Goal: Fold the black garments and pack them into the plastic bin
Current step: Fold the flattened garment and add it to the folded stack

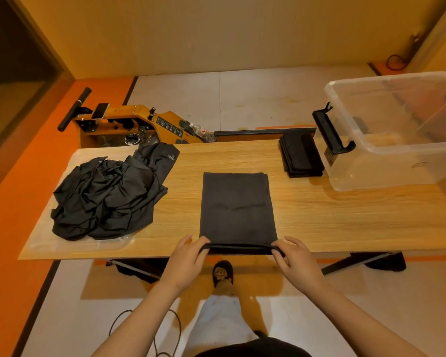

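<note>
A black garment [236, 206] lies flat as a neat rectangle in the middle of the wooden table [332, 215]. My left hand [188, 258] pinches its near left corner and my right hand [295, 260] pinches its near right corner, lifting the near edge slightly. A heap of unfolded black garments [106, 195] rests on clear plastic sheeting at the table's left end. A stack of folded black garments [300, 154] sits at the back right, beside the clear plastic bin [397, 161]. The bin has a black latch handle and looks empty.
An orange machine [129, 124] with a black handle stands on the floor behind the table's far left edge. A plastic bottle [200, 131] lies by it. My foot in a sandal [223, 274] shows under the table's near edge. A cable lies on the floor.
</note>
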Demonstrator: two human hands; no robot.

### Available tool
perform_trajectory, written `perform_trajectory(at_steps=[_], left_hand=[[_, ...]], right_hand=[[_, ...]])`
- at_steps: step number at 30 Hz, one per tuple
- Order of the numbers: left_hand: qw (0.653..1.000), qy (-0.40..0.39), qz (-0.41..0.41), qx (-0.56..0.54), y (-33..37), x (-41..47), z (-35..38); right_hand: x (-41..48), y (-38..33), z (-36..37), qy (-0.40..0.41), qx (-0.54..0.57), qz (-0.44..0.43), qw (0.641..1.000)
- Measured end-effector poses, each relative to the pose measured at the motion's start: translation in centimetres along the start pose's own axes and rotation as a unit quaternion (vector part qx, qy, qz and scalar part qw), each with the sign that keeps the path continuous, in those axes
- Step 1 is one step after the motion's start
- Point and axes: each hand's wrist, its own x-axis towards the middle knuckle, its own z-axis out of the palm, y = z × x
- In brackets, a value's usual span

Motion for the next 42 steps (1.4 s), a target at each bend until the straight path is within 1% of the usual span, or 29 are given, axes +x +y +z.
perform_trajectory(at_steps=[4,6,10,14,16,18,20,22,24,26,29,31,32,33,34,35,36,37,38,39,40,42], left_hand=[[0.991,0.021,-0.035,-0.125,0.5,1.9,-1.9],[0.984,0.029,-0.047,-0.168,0.8,3.2,-2.9],[0.973,0.021,-0.072,-0.218,1.3,6.9,-4.9],[0.965,0.005,-0.091,-0.245,1.2,12.4,-5.9],[0.962,-0.004,-0.114,-0.248,0.8,15.1,-5.7],[0.962,-0.013,-0.134,-0.236,0.3,17.6,-5.1],[0.968,-0.02,-0.149,-0.2,-0.5,19.5,-4.3],[0.968,-0.023,-0.167,-0.184,-1.3,20.4,-3.6],[0.969,-0.023,-0.181,-0.166,-1.8,21.0,-3.2],[0.975,-0.022,-0.185,-0.122,-2.0,21.5,-2.8],[0.98,-0.014,-0.193,-0.056,-1.9,22.1,-2.3],[0.981,-0.015,-0.195,0.0,-1.5,22.2,-2.2],[0.979,-0.017,-0.198,0.035,-1.3,22.2,-2.3],[0.977,-0.007,-0.202,0.071,-1.1,22.2,-2.5],[0.974,0.023,-0.2,0.102,-1.0,22.0,-2.6],[0.974,0.071,-0.184,0.116,-0.9,21.6,-2.4],[0.974,0.122,-0.154,0.111,-0.4,21.0,-2.1],[0.975,0.156,-0.116,0.107,0.2,20.3,-1.3],[0.977,0.165,-0.084,0.105,0.9,19.5,-0.3],[0.981,0.152,-0.06,0.104,1.7,18.7,1.0],[0.986,0.123,-0.046,0.101,2.2,18.0,2.4],[0.992,0.064,-0.045,0.1,2.6,17.1,4.1]], right_hand=[[2.0,-0.3,-1.4,0.02,0.097,0.037,0.994],[3.3,-0.4,-1.8,0.032,0.13,0.057,0.989],[7.1,-0.5,-2.7,0.054,0.159,0.096,0.981],[12.3,0.0,-3.1,0.063,0.177,0.145,0.971],[14.9,0.5,-2.7,0.057,0.172,0.176,0.968],[17.5,1.3,-1.7,0.03,0.159,0.215,0.963],[19.3,2.0,-0.7,0.002,0.138,0.249,0.959],[20.3,2.4,0.1,0.005,0.102,0.267,0.958],[20.7,2.4,0.6,0.023,0.06,0.271,0.961],[20.7,2.4,1.0,0.033,0.027,0.269,0.962],[21.2,2.1,1.1,0.016,-0.024,0.27,0.963],[21.4,1.8,0.8,-0.004,-0.058,0.271,0.961],[21.3,1.7,0.5,-0.002,-0.068,0.275,0.959],[21.2,1.5,0.2,0.019,-0.068,0.275,0.959],[20.9,1.3,-0.1,0.059,-0.067,0.266,0.96],[20.6,0.9,-0.3,0.109,-0.072,0.236,0.963],[20.3,0.5,-0.1,0.149,-0.079,0.181,0.969],[20.1,0.2,0.3,0.163,-0.084,0.113,0.976],[19.8,-0.1,1.1,0.147,-0.089,0.045,0.984],[19.6,-0.3,2.1,0.11,-0.1,-0.015,0.989],[19.4,-0.3,3.0,0.066,-0.121,-0.058,0.989],[19.3,0.1,4.5,-0.006,-0.163,-0.089,0.983]])
